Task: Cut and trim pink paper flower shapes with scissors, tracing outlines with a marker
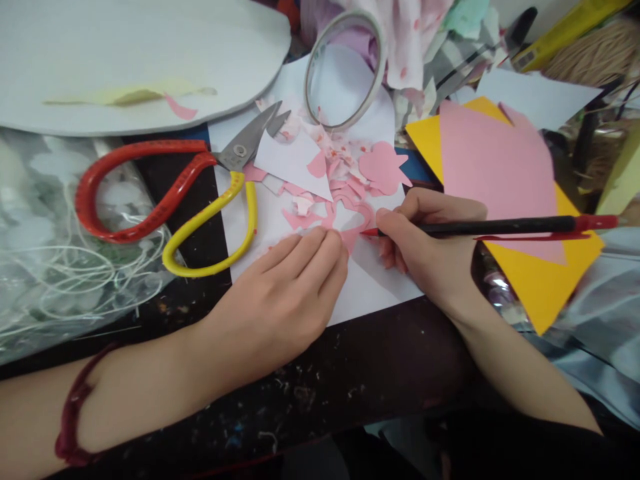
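My right hand (425, 243) is closed round a black pen (505, 227) with a red tip and red end. Its tip touches a curved pink paper cutout (351, 237) on a white sheet (380, 283). With fingers together, my left hand (293, 293) presses on the left edge of that cutout. A pink flower-like piece (384, 168) lies just beyond my right hand. Pink scraps and a white paper piece (293, 160) are heaped past my fingertips. Scissors (240, 152) with one red and one yellow handle lie open on the left.
A tape roll (308, 73) stands behind the scraps. Pink paper (500, 167) over yellow paper (540, 293) lies at right. A white board (150, 40) is at the upper left, above a clear plastic bag (100, 267). Fabric and twine are at the back.
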Available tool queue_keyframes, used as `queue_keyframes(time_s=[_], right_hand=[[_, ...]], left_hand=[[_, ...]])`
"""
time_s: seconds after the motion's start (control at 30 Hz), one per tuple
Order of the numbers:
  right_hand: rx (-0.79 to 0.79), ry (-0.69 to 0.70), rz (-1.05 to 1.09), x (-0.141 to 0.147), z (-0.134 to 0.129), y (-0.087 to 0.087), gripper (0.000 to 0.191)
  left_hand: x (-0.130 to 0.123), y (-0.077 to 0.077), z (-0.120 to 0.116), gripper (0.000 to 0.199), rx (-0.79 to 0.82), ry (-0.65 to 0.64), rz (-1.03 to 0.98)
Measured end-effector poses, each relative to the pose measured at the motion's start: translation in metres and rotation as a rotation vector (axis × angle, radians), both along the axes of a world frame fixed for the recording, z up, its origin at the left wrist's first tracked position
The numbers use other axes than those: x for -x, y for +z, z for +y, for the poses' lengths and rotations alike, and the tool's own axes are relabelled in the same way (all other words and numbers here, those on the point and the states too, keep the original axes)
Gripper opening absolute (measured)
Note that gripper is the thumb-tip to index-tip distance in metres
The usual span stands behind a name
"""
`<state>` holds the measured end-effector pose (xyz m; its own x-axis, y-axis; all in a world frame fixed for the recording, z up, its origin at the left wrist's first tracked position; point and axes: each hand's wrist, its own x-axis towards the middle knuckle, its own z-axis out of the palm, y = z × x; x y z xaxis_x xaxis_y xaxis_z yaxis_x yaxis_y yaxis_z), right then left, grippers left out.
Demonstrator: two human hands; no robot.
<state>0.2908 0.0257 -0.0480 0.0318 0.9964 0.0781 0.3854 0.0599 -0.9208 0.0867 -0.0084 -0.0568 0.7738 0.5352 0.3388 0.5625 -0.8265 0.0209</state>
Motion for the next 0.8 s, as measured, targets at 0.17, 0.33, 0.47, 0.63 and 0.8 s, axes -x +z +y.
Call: queue_keyframes(time_s=[0.17, 0.33, 0.47, 0.63, 0.8], right_hand=[[0.007, -0.001, -0.013, 0.0, 0.0005, 0.001, 0.036], [0.008, 0.012, -0.006, 0.0014, 0.0015, 0.0029, 0.034], [0.022, 0.02, -0.033, 0.0019, 0.0016, 0.0028, 0.035], [0.015, 0.041, -0.039, 0.0016, 0.0013, 0.0022, 0.034], [0.019, 0.055, -0.05, 0.0003, 0.0008, 0.0019, 0.034]], left_hand=[[0.0001, -0.0001, -0.0007, 0.043, -0.02, 0.013, 0.009], [0.0002, 0.0002, -0.0012, 0.042, -0.026, 0.009, 0.0], [-0.0001, -0.0001, -0.0005, 0.041, -0.023, 0.006, -0.012], [-0.0009, -0.0009, -0.0001, 0.042, -0.021, 0.006, -0.022], [-0.0015, -0.0011, -0.0003, 0.042, -0.019, 0.004, -0.018]])
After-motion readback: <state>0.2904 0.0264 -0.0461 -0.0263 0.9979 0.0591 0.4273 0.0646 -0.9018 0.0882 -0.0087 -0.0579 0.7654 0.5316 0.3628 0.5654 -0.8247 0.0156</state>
